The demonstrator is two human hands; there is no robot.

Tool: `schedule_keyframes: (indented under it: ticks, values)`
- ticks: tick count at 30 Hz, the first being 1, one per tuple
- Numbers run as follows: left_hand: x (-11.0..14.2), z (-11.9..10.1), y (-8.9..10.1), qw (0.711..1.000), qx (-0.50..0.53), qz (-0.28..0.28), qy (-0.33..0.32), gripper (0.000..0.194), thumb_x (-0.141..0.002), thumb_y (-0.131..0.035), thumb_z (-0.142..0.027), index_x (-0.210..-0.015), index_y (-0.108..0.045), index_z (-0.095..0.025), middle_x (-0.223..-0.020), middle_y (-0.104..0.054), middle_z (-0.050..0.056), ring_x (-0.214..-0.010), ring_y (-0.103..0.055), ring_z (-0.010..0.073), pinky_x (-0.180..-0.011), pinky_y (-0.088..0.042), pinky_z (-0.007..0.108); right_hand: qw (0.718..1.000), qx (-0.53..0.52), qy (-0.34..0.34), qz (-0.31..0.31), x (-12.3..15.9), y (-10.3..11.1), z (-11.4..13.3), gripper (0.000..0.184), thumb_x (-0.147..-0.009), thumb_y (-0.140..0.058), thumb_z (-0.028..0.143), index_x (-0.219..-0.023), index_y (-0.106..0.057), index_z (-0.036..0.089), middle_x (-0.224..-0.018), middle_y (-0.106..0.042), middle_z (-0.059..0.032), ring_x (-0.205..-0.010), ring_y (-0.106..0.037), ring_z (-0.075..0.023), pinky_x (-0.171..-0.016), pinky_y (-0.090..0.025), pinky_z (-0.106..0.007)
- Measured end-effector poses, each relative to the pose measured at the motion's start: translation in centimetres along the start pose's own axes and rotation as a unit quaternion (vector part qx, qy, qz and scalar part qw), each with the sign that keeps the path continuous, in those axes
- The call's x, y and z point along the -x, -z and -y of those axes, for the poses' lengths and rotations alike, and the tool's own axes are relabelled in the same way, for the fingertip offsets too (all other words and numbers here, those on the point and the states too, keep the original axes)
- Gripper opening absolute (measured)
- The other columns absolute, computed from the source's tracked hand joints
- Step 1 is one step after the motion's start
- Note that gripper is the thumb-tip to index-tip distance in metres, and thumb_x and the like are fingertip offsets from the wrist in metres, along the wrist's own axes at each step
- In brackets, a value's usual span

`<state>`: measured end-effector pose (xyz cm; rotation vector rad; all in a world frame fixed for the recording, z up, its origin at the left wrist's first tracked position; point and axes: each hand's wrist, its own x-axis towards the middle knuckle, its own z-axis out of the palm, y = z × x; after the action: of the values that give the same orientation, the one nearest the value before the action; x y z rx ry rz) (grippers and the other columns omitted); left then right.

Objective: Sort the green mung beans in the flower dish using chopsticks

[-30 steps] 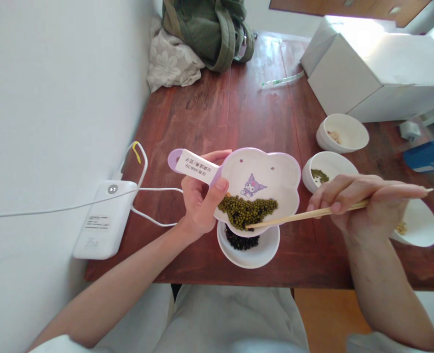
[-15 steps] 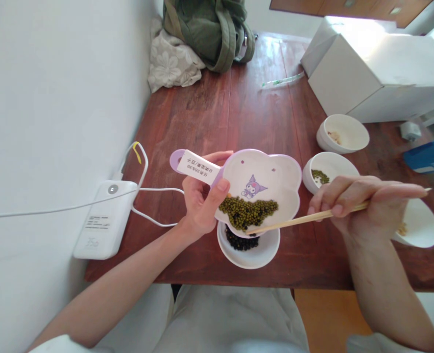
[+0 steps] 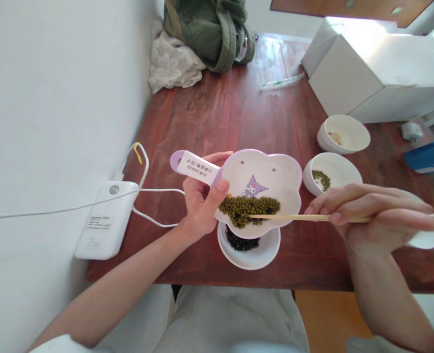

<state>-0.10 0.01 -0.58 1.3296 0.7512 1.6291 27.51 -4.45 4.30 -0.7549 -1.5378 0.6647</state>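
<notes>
My left hand [image 3: 202,203] grips the labelled handle of a purple flower-shaped dish [image 3: 276,179], held tilted above a small white bowl [image 3: 266,250] of black beans. A heap of green mung beans [image 3: 248,210] lies at the dish's near edge. In my right hand [image 3: 376,215] are wooden chopsticks [image 3: 294,217], lying nearly level, their tips resting in the green beans.
Several other white bowls stand on the red wooden table [image 3: 253,113]: one with green beans [image 3: 332,171], one with pale bits [image 3: 344,132], one behind my right hand. A white power bank [image 3: 105,225] with cables lies left. White boxes [image 3: 371,73], a green bag [image 3: 211,29] at the back.
My right hand has dropped and swung right, so the chopsticks went from slanting to level; their tips moved from the dish's lower rim up into the green beans. The left hand stayed.
</notes>
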Motion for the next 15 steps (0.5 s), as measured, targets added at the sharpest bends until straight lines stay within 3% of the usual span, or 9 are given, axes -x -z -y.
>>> schedule_keyframes:
  ticks: [3,7,13,15]
  values:
    - [0.0,0.0,0.0,1.000,0.001,-0.004,0.003,0.043,-0.099,-0.076,-0.052,-0.132,-0.080,-0.025,-0.118,-0.084,0.010,-0.099,-0.079,0.0253,-0.080,-0.065,0.037,0.999,0.016,0.048,0.013,-0.2,0.5,-0.2,0.068,-0.114,-0.045,0.061,-0.075,-0.086,0.024,-0.066,-0.077,-0.0068,-0.052,-0.077,-0.0274,-0.039,-0.064,-0.042]
    - [0.1,0.1,-0.1,1.000,0.017,-0.013,0.008,0.044,-0.097,-0.079,-0.051,-0.132,-0.080,-0.023,-0.115,-0.083,0.010,-0.093,-0.078,0.0231,-0.077,-0.064,0.035,0.998,-0.013,0.053,-0.007,-1.0,1.3,-0.9,0.082,-0.115,-0.037,0.066,-0.056,-0.075,0.023,-0.052,-0.068,-0.0039,-0.038,-0.067,-0.0219,-0.033,-0.060,-0.035]
    - [0.1,0.2,0.0,1.000,0.014,-0.009,0.013,0.047,-0.097,-0.078,-0.053,-0.133,-0.079,-0.023,-0.119,-0.083,0.011,-0.098,-0.078,0.0247,-0.079,-0.065,0.036,0.988,0.017,0.053,-0.143,-1.2,1.6,-0.9,0.074,-0.108,-0.057,0.064,-0.047,-0.071,0.024,-0.042,-0.057,-0.0021,-0.038,-0.065,-0.0225,-0.033,-0.057,-0.034]
    - [0.2,0.1,0.0,1.000,0.009,-0.004,0.009,0.047,-0.098,-0.078,-0.053,-0.135,-0.079,-0.024,-0.118,-0.083,0.010,-0.096,-0.078,0.0243,-0.077,-0.064,0.035,0.984,0.043,0.020,-0.172,-0.4,2.4,-0.4,0.075,-0.103,-0.060,0.070,-0.044,-0.070,0.024,-0.042,-0.057,-0.0037,-0.041,-0.068,-0.0244,-0.033,-0.055,-0.034]
